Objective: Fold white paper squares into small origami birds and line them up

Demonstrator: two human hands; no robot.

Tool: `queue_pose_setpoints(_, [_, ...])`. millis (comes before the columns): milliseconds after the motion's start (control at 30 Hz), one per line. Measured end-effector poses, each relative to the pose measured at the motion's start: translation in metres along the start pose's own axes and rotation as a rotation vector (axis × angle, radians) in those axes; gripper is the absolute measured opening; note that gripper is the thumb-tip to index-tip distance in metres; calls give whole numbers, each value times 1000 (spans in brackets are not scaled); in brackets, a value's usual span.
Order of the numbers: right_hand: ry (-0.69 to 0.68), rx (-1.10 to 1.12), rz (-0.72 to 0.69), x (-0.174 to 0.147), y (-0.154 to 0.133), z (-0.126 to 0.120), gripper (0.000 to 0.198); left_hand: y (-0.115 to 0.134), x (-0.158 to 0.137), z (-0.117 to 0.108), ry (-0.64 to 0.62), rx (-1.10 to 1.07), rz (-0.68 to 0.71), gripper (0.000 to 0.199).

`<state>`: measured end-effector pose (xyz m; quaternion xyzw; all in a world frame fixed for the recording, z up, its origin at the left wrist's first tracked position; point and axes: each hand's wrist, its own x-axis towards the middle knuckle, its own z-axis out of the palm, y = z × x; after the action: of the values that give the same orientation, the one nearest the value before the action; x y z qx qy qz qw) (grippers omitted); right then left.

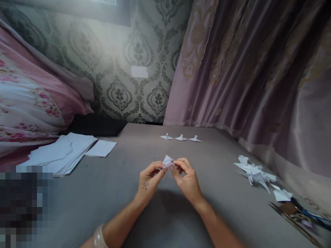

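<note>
Both of my hands meet over the middle of a grey floor (108, 193). Between their fingertips is a small folded white paper piece (168, 161), held just above the floor. My left hand (149, 179) pinches its left side and my right hand (186, 177) pinches its right side. A pale bangle (99, 237) sits on my left wrist. Beyond the hands, three small folded white paper figures (180, 138) stand in a row on the floor.
A loose stack of white paper sheets (63, 151) lies at the left, next to pink floral bedding (28, 103). A heap of folded paper figures (254, 172) lies at the right near a mauve curtain (253, 75). Scissors (297, 215) lie at lower right.
</note>
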<state>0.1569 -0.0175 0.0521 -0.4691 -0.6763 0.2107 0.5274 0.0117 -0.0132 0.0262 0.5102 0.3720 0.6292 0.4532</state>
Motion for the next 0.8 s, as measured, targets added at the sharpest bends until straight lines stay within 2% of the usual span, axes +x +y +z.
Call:
queue_pose_setpoints(167, [-114,207,218,0,15,-7,24,6,-1,-1,-26,94,-27,26])
queue_pose_setpoints(300, [-179,311,377,-5,19,-14,26,4,-1,2,-4,36,-105,22])
queue_pose_setpoints(533, [-248,301,356,-9,21,-14,22,1,2,0,-70,0,-246,22])
queue_pose_setpoints(800, [-266,218,297,-10,20,-13,20,2,3,-1,-94,105,-293,25])
